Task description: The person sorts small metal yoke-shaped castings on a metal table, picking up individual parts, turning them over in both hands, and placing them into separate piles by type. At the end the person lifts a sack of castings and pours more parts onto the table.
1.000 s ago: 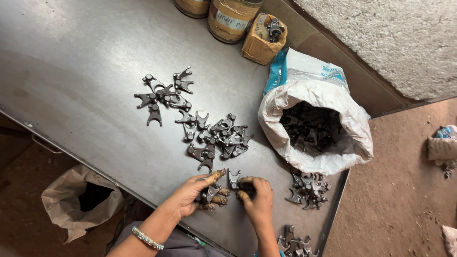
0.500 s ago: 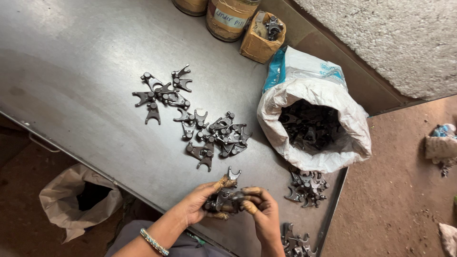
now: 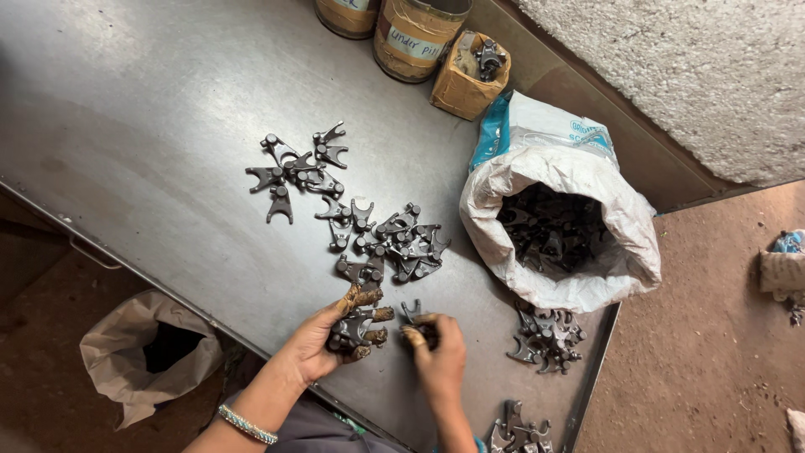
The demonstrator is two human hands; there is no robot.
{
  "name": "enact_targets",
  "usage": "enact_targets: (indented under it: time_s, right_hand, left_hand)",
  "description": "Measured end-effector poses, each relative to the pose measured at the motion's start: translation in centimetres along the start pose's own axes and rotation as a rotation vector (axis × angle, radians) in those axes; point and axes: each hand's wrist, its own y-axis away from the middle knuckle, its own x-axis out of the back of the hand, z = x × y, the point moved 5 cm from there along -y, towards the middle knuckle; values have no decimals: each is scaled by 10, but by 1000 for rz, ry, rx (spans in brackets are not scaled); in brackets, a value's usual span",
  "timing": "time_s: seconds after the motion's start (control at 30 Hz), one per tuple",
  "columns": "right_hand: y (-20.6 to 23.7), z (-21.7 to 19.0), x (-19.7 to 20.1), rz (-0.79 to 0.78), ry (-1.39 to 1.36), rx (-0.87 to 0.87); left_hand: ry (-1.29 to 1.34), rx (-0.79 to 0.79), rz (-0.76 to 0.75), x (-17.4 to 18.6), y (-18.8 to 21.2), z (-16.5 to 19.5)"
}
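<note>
- Your left hand (image 3: pixel 323 340) sits at lower centre of the frame, fingers curled around a bunch of dark forked metal parts (image 3: pixel 354 327).
- Your right hand (image 3: pixel 440 356) lies just beside it, fingertips pinched on a single forked part (image 3: pixel 412 312).
- Both hands rest above the near edge of the steel table (image 3: pixel 151 126).
- A loose spread of forked parts (image 3: pixel 369 231) lies on the table above your hands, running toward centre left.
- An open white sack (image 3: pixel 579 277) at centre right holds more dark parts.
- A small heap (image 3: pixel 545 340) lies just below the sack; another heap (image 3: pixel 516 436) sits at the bottom edge.
- A brown bag (image 3: pixel 126 369) stands on the floor at lower left.
- Two cans (image 3: pixel 415 38) and a small cardboard box (image 3: pixel 465 80) stand at top centre.
</note>
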Motion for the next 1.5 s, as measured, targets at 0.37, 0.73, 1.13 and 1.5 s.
enact_targets:
  time_s: [0.37, 0.73, 1.13, 1.5]
  right_hand:
    - [11, 102, 9, -167, -1498, -795]
    - [-134, 108, 140, 510, -1095, -307]
    - [-99, -45, -5, -179, 105, 116]
    - [-56, -40, 8, -140, 118, 317]
  left_hand:
    - [-90, 136, 105, -24, -27, -30]
    - [-188, -312, -717, -240, -134, -10]
    - [-1766, -791, 509, -89, -2, 119]
    - [-1813, -709, 517, -54, -3, 89]
